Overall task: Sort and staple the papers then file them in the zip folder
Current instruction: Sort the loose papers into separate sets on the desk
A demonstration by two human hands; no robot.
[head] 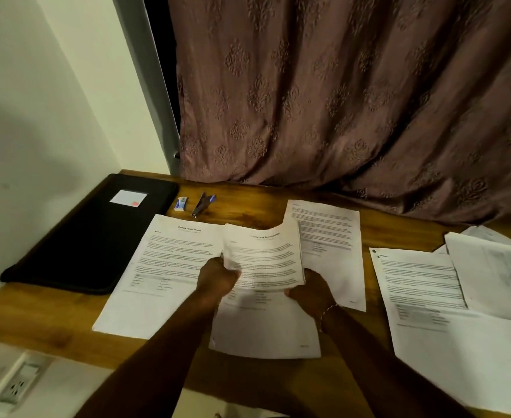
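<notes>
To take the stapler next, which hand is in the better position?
Probably the left hand: the stapler lies on its side of the held papers, while the right hand can hold them.

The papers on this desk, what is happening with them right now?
A person is sorting printed papers at a wooden desk. The left hand and the right hand both grip a small sheaf of pages, held above other sheets that lie on the desk. More loose pages are spread to the right. The stapler and a small staple box lie untouched near the curtain, and the black zip folder lies flat at the left.
</notes>
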